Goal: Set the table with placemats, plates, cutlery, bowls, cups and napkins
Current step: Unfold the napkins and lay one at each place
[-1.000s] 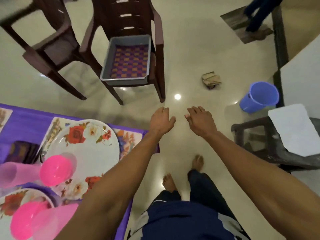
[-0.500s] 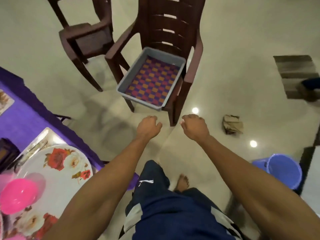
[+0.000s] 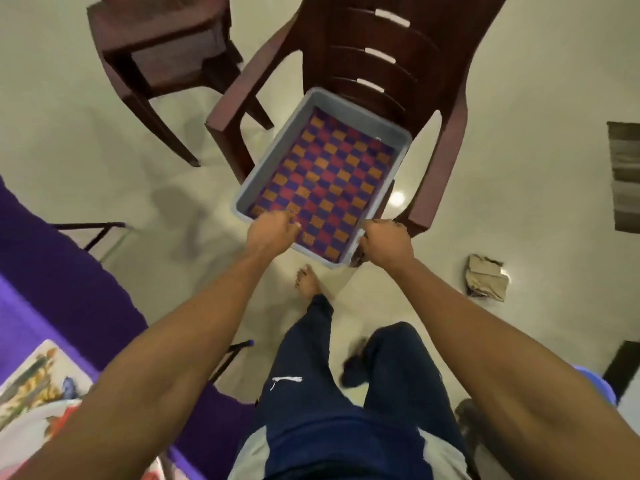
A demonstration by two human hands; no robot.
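plate: cut by left edge | chair: top cropped | left fingertips: blurred

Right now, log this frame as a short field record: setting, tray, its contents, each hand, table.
setting: tiled floor, two brown plastic chairs
tray: grey tray resting on the nearer chair, overhanging its seat front
contents: checked orange, red and blue mat lying flat inside
left hand: at the tray's near edge, fingers reaching onto the mat; grip unclear
right hand: curled round the tray's near right corner
table: purple cloth at left, floral placemat partly in view
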